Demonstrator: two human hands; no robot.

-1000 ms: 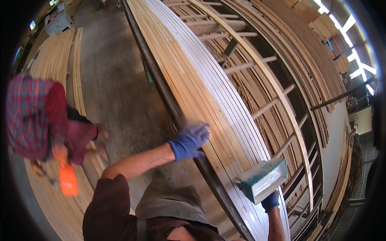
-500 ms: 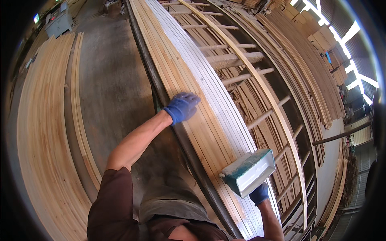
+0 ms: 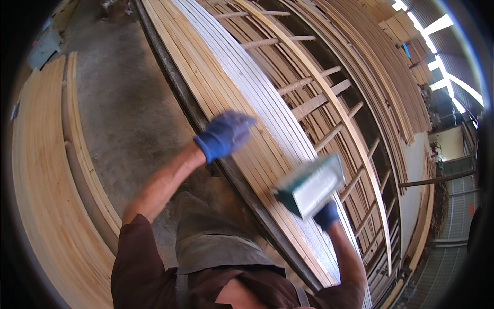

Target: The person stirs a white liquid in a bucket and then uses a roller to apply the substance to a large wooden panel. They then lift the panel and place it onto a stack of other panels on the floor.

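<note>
My left hand [image 3: 225, 135], in a blue glove, is over a row of long, narrow wood strips [image 3: 242, 154]. Its fingers look loosely extended and hold nothing, though motion softens their outline. Whether the palm touches the wood I cannot tell. In a dark blue glove, my right hand [image 3: 327, 215] grips a green-and-white rectangular trough [image 3: 311, 188], tilted with its white inside toward me. The trough sits over the strips, blurred. Along the far right side of the row, the strips carry a wet-looking white coating [image 3: 257, 85]; those nearer my left hand show bare wood.
A dark rail [image 3: 177, 85] edges the row on the left. Beyond the row, a rack with round rungs [image 3: 329, 136] and one long bowed strip [image 3: 355, 131] stands above brown boards. Pale planks [image 3: 43, 170] are stacked at far left, beside a grey floor [image 3: 116, 92].
The view has shifted a little. The trough in my right hand has moved farther up along the strips. My left hand looks larger and nearer, its fingers drawn closer together.
</note>
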